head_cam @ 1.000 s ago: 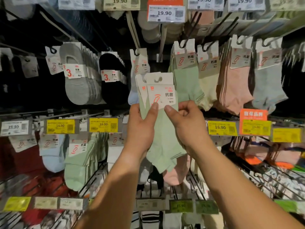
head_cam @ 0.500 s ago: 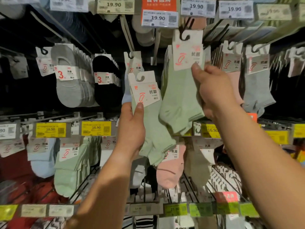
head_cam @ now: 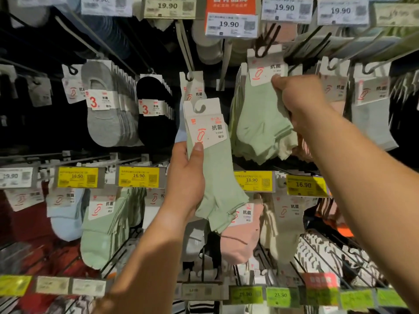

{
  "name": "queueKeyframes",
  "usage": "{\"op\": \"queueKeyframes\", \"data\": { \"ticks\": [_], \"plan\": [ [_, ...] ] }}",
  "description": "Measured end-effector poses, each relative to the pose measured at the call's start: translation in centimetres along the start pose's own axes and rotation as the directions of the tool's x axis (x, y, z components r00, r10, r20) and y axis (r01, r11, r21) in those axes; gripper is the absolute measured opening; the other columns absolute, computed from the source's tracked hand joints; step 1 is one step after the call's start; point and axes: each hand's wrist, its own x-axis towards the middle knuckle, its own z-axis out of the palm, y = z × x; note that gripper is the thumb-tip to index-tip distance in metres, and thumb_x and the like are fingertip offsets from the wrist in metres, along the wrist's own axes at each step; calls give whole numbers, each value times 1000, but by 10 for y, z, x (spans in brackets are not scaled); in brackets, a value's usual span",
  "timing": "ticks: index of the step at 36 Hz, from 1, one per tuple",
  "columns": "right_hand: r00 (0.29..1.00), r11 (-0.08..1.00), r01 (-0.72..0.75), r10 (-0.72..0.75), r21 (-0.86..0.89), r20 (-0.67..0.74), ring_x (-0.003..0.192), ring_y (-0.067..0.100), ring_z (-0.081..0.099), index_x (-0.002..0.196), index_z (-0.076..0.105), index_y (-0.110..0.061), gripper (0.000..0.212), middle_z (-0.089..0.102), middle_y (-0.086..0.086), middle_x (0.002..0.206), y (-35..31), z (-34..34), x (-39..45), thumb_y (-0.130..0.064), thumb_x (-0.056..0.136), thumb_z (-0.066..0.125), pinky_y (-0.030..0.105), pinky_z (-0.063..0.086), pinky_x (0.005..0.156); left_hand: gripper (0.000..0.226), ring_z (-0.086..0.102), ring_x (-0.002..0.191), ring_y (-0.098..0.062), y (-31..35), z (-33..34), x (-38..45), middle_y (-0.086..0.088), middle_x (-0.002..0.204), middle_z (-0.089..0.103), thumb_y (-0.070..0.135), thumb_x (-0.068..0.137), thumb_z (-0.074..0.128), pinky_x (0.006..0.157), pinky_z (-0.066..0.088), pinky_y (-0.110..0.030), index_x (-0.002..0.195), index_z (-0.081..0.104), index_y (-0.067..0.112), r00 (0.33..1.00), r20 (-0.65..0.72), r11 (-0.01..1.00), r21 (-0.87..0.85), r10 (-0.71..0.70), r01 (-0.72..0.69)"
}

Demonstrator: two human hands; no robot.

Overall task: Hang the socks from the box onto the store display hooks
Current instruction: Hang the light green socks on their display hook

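My left hand [head_cam: 187,177] grips a small stack of light green sock packs [head_cam: 217,168] with white card headers, held upright at the centre below the hooks. My right hand [head_cam: 297,98] pinches another green sock pack [head_cam: 258,123] at the edge of its header. That header's hole sits on the tip of a dark display hook [head_cam: 263,49], in front of more green packs on the same hook. The box is not in view.
Rows of hooks hold grey [head_cam: 106,114], black [head_cam: 154,114], pink [head_cam: 240,236] and pale blue [head_cam: 65,220] sock packs. Yellow 16.90 price tags [head_cam: 78,176] line the middle rail and white 19.90 tags [head_cam: 231,23] the top rail. Wire hooks jut forward at the lower right.
My right hand lifted one green pack away from the left hand's stack, up and to the right onto the hook. The left hand stayed put with the remaining packs.
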Motion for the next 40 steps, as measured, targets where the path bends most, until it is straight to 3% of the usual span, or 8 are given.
{"op": "queueKeyframes", "data": {
  "ticks": [7, 13, 16, 21, 29, 33, 37, 40],
  "plan": [
    [991, 937, -131, 114, -324, -71, 113, 31, 61, 127, 58, -8, 46, 64, 10, 122, 35, 19, 41, -35, 91, 64, 42, 52, 98, 24, 68, 111, -18, 3, 2, -1, 0, 120, 71, 29, 106, 49, 93, 56, -40, 127, 54, 18, 1000, 4, 1000, 16, 0, 0],
    [979, 875, 12, -109, -483, -175, 113, 26, 58, 133, 47, -10, 51, 58, 8, 128, 35, 18, 25, -39, 94, 61, 36, 50, 89, 20, 70, 105, -14, 3, 2, -2, 2, 117, 72, 29, 106, 51, 91, 58, -38, 123, 54, 18, 1000, 15, 1000, -6, -21, 21],
    [957, 885, 195, -266, -423, -114, 90, 18, 58, 109, 53, -16, 30, 61, -1, 103, 31, 17, -25, -41, 94, 60, 31, 46, 71, 16, 71, 104, -15, 1, 0, -2, 3, 114, 73, 26, 102, 59, 94, 58, -46, 117, 55, 21, 999, 22, 999, -33, -35, 36],
    [987, 938, 138, -103, -317, 124, 82, 18, 60, 114, 54, -19, 48, 60, -3, 85, 64, 28, -115, -59, 87, 60, 31, 44, 70, 26, 73, 99, -19, 2, 1, -3, -2, 109, 73, 15, 92, 73, 88, 60, -47, 107, 52, 21, 1000, 14, 994, -106, -24, 25],
    [995, 966, 87, -71, -242, 73, 63, 21, 51, 76, 53, -13, 34, 59, 4, 70, 85, 26, -113, -41, 92, 65, 33, 40, 61, 14, 73, 95, -14, 3, 7, -1, -1, 108, 73, 30, 106, 49, 78, 60, -33, 114, 52, 20, 999, -36, 996, -84, 1, -4],
    [1000, 999, 16, -16, 33, -9, 51, 13, 49, 68, 45, -13, 36, 60, -1, 57, 71, 10, -97, -30, 94, 64, 29, 43, 52, 10, 68, 101, -17, 0, 4, 3, 1, 110, 69, 26, 108, 45, 88, 56, -40, 99, 50, 29, 998, -53, 999, -2, 45, -45],
    [1000, 992, 26, -25, 121, -11, 81, 31, 72, 89, 59, 1, 25, 73, 17, 88, 41, -7, -74, -23, 97, 61, 47, 60, 75, 9, 68, 103, -18, -5, 2, -1, 0, 114, 70, 29, 107, 46, 87, 56, -40, 101, 52, 30, 997, -48, 997, 64, 52, -49],
    [997, 978, 79, -83, 195, 10, 81, 25, 74, 89, 62, -6, 15, 76, 11, 87, 18, -10, -59, -18, 99, 59, 38, 61, 71, 15, 68, 107, -19, -4, 4, -1, 2, 118, 70, 30, 107, 47, 91, 57, -45, 117, 54, 23, 997, -56, 996, 72, 47, -43]
  ]
}}
